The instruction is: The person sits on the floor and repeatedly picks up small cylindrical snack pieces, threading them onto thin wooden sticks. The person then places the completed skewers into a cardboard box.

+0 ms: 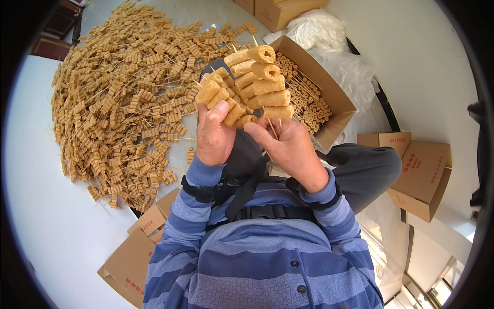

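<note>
At the left lay one heap of skewered rolls point(118, 103), too many to count. The left hand point(213, 136) gripped a bundle of skewers point(218, 98), its thumb against the rolls; they overlapped, so its number was hard to tell, perhaps several. Its long axis sloped, tips to the upper left. Just beside it, the right hand point(293, 149) pinched two skewers point(270, 86) by their lower sticks, five rolls on the nearer; these stood lengthwise away from the body, tips up and slightly left. Beyond stood one open carton point(329, 87) holding packed skewers.
</note>
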A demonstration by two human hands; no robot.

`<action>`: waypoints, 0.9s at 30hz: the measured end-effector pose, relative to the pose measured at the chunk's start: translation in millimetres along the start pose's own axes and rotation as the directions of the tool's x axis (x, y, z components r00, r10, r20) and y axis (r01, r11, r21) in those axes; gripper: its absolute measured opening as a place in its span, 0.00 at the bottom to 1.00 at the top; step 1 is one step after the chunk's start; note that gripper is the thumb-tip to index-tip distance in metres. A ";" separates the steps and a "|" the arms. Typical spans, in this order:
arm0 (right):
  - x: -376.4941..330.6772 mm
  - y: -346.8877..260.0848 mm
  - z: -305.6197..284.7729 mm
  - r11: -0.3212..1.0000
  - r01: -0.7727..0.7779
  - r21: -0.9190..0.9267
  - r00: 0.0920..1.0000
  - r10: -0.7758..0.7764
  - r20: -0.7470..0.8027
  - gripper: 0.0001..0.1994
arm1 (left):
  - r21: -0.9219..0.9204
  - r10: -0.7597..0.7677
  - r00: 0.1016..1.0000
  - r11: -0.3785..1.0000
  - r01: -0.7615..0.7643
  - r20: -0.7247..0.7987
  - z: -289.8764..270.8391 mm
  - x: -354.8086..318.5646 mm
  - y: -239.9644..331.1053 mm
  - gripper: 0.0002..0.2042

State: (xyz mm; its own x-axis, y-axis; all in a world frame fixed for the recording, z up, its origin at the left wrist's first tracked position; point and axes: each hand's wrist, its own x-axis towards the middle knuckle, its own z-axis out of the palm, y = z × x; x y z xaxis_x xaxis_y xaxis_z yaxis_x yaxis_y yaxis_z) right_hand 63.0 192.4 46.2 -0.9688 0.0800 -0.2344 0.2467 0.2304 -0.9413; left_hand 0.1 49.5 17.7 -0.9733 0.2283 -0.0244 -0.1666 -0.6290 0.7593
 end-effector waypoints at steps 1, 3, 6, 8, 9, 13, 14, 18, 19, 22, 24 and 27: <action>-0.6 0.6 0.0 1.000 0.018 0.003 1.000 -0.018 -0.012 0.15 | 0.003 -0.002 1.000 1.000 0.002 0.015 -1.0 0.2 -0.7 0.29; -0.1 1.4 0.1 1.000 0.006 0.016 1.000 -0.006 0.005 0.15 | 0.009 -0.013 0.999 1.000 0.013 0.035 -3.0 0.3 -1.5 0.29; 1.0 1.9 2.3 0.999 -0.028 0.035 0.998 0.025 0.065 0.15 | 0.006 -0.019 0.999 1.000 0.019 0.036 -5.9 -0.3 -2.7 0.29; -0.8 2.2 1.8 0.999 0.021 0.034 0.998 -0.023 0.059 0.16 | -0.024 -0.002 0.999 1.000 0.003 0.046 -8.0 0.1 -3.7 0.29; -2.4 2.5 1.0 0.995 -0.036 0.092 0.998 0.032 0.050 0.16 | -0.057 -0.020 0.999 0.998 0.021 0.027 -10.1 1.1 -2.7 0.28; -7.1 5.4 -16.2 0.940 -0.182 0.290 0.982 0.160 0.099 0.20 | -0.213 -0.099 0.993 0.971 0.110 0.060 -22.9 4.5 13.0 0.29; -7.9 6.6 -19.6 0.932 -0.169 0.319 0.984 0.141 0.109 0.20 | -0.254 -0.107 0.990 0.959 0.127 0.090 -24.2 5.0 16.0 0.30; -7.1 12.0 -25.1 0.896 -0.182 0.406 0.975 0.110 0.194 0.20 | -0.334 -0.158 0.980 0.923 0.192 0.125 -17.1 -1.1 18.8 0.36; -6.9 13.1 -25.3 0.875 -0.207 0.437 0.967 0.115 0.227 0.20 | -0.356 -0.165 0.976 0.912 0.205 0.140 -13.9 -2.6 18.7 0.36; -8.1 15.5 -25.0 0.864 -0.226 0.451 0.937 0.066 0.344 0.21 | -0.464 -0.174 0.976 0.859 0.214 0.129 -4.0 -4.9 15.3 0.33; -9.1 16.7 -24.2 0.830 -0.268 0.490 0.918 0.065 0.392 0.21 | -0.457 -0.180 0.978 0.865 0.207 0.102 -1.0 -7.1 14.7 0.33; -9.6 18.3 -23.7 0.789 -0.306 0.533 0.894 0.045 0.446 0.22 | -0.446 -0.218 0.970 0.862 0.241 0.104 -0.9 -8.2 13.7 0.33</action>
State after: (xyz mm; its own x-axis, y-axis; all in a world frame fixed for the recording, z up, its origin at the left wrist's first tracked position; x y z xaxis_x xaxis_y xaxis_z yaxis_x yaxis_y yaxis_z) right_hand 77.3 218.9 37.0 -0.8643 -0.3508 -0.3606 0.4798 -0.3595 -0.8004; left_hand 5.6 38.3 27.7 -0.8917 0.4358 -0.1218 -0.4490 -0.8184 0.3587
